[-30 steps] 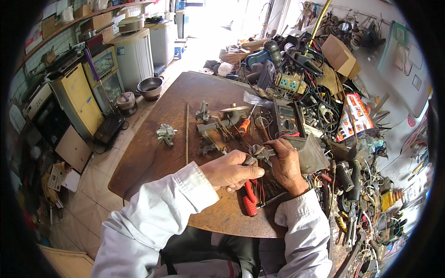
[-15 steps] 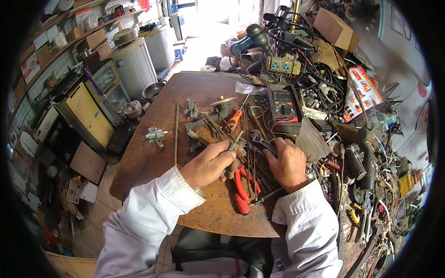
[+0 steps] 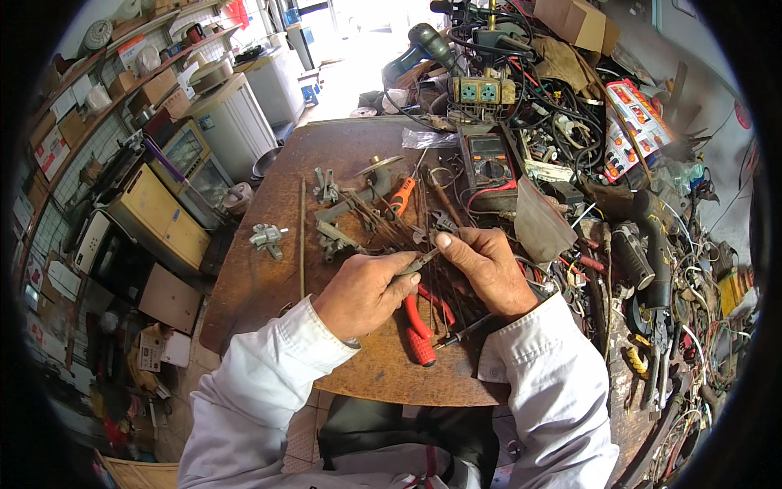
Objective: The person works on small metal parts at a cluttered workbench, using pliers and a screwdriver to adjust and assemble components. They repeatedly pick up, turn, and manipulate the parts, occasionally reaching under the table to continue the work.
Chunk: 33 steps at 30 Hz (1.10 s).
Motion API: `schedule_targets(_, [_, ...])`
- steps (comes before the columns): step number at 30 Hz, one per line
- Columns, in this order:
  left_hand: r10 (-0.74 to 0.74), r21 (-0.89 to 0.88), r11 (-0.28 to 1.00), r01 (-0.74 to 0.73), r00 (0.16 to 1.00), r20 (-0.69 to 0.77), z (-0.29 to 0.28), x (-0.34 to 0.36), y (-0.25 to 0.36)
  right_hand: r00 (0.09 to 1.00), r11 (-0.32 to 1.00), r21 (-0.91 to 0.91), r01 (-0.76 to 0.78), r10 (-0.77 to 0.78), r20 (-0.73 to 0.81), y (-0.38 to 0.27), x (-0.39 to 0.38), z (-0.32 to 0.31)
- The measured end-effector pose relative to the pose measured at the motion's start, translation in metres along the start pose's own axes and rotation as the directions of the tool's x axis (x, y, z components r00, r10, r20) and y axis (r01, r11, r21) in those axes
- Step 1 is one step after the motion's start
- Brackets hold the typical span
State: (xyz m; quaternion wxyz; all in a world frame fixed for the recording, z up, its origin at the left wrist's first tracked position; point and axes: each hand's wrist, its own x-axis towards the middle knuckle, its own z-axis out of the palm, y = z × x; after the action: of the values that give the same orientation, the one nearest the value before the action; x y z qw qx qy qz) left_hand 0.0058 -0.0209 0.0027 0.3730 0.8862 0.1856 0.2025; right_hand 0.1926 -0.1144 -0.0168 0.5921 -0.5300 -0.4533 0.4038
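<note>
While pinching a short metal rod (image 3: 425, 258) in the left hand (image 3: 362, 293), seems to clasp its far tip with the right hand (image 3: 490, 273), just beyond red-handled pliers (image 3: 416, 319) lying between both hands

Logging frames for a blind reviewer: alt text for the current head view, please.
A person's left hand pinches a small metal part over a worn wooden table, right hand at its tip. Around them lie a red-handled tool, orange screwdriver and metal fittings; a multimeter and a heap of tools and cables are to the right.
</note>
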Motion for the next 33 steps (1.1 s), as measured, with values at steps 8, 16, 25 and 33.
schedule_targets(8, [0.088,0.078,0.993,-0.087,0.996,-0.02,0.003,0.001,-0.007,0.998,0.999,-0.006,0.031,-0.031,0.049,0.007,0.002,0.001])
schedule_targets(16, [0.072,-0.007,0.997,-0.073,0.996,-0.046,0.001,0.0,-0.006,0.991,0.918,0.395,-0.01,-0.045,0.129,0.012,0.004,0.0])
schedule_targets(25, [-0.034,-0.431,0.902,-0.029,0.99,-0.138,0.008,0.003,-0.011,0.972,0.795,0.589,-0.146,0.006,0.233,0.013,0.006,-0.005])
schedule_targets(33, [-0.012,-0.425,0.903,-0.066,0.984,-0.178,0.014,0.005,-0.017,0.969,0.837,0.524,-0.156,0.027,0.245,0.018,0.006,-0.003])
